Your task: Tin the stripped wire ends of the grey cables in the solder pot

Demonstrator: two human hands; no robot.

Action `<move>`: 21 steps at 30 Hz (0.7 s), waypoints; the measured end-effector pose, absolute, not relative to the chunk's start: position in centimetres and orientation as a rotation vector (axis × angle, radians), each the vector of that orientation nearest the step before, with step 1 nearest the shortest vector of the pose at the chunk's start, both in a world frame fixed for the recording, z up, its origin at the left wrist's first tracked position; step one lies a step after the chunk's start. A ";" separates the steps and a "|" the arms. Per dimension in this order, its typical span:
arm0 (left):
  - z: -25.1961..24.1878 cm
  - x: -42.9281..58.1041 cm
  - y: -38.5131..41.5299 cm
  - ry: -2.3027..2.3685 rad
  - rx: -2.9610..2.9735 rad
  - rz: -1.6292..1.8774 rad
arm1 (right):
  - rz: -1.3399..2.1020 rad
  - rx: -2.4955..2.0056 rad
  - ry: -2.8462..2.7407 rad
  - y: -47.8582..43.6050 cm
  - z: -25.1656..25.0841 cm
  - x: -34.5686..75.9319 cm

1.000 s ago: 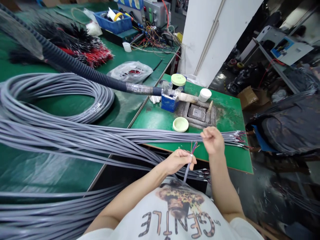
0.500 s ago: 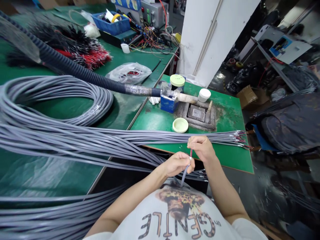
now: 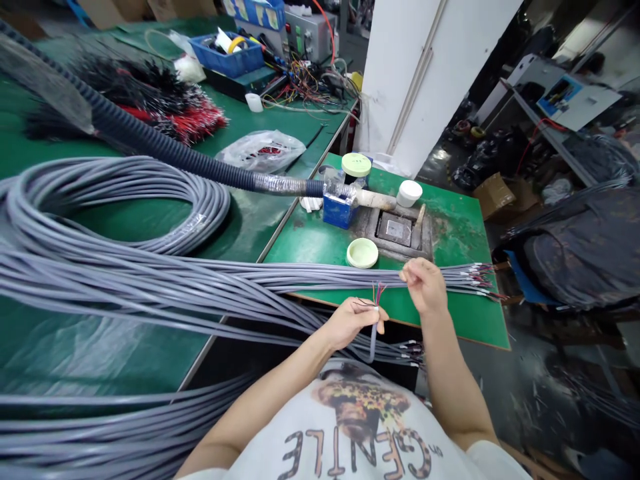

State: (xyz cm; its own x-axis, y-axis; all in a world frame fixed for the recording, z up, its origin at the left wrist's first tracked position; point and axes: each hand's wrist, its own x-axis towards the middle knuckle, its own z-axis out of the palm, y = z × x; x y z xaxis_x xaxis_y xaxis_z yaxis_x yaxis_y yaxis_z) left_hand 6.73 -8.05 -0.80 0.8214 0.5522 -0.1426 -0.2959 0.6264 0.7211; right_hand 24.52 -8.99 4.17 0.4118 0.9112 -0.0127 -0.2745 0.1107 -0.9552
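Note:
My left hand (image 3: 353,321) pinches a grey multi-core cable (image 3: 373,341) just below its stripped end. Thin coloured wires (image 3: 377,295), red, orange and dark among them, fan upward past the thumb. To the right and a little higher, my right hand (image 3: 425,283) is apart from those wires, its fingers curled together; whatever they hold, if anything, is too small to make out. Behind both hands a bundle of grey cables (image 3: 320,273) runs across the green bench, ending at the right in stripped tips (image 3: 483,270). More cable ends (image 3: 413,350) lie below, near my shirt.
A solder pot (image 3: 399,230) is set in the bench (image 3: 455,220), with a duct hose (image 3: 200,160) reaching it. Near it stand a pale green dish (image 3: 363,254), a white tub (image 3: 409,192) and a lidded jar (image 3: 356,165). Coiled cable (image 3: 215,207) lies left.
My right hand has let go of the wire ends and moved right. The wires now spread apart above my left hand, which still holds the cable.

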 end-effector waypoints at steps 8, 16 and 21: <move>-0.2 7.5 -7.6 0.570 0.962 0.614 | 0.444 -1.545 -1.451 -13.1 6.3 21.6; 0.0 7.7 -8.1 0.600 1.129 0.732 | 0.088 -1.607 -1.718 -11.9 7.4 20.7; -0.5 7.5 -7.9 0.599 0.941 0.671 | 0.348 -1.527 -1.534 -12.0 6.8 20.9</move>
